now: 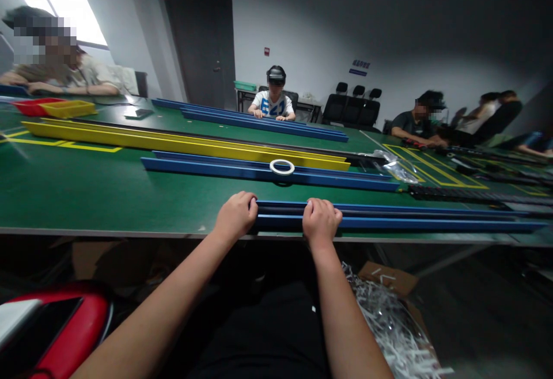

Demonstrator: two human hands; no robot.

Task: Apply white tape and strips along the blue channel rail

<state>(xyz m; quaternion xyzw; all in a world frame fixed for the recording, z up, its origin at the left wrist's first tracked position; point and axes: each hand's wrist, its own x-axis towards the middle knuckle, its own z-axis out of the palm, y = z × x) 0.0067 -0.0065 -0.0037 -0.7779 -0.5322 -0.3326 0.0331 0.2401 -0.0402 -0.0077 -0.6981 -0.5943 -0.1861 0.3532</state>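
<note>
Two hands, the left hand [235, 215] and the right hand [320, 222], close over the nearest blue channel [415, 224]; its long axis follows the table's [95, 200] front edge, left hand at its left end, most length extending rightward past the right hand.

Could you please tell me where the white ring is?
In the head view, the white ring is central, on the blue channel just beyond the left hand and right hand.

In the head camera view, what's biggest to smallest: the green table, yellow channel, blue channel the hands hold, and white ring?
1. Green table
2. Yellow channel and blue channel: too alike to rank, as the blue one is nearer the camera
3. White ring
</note>
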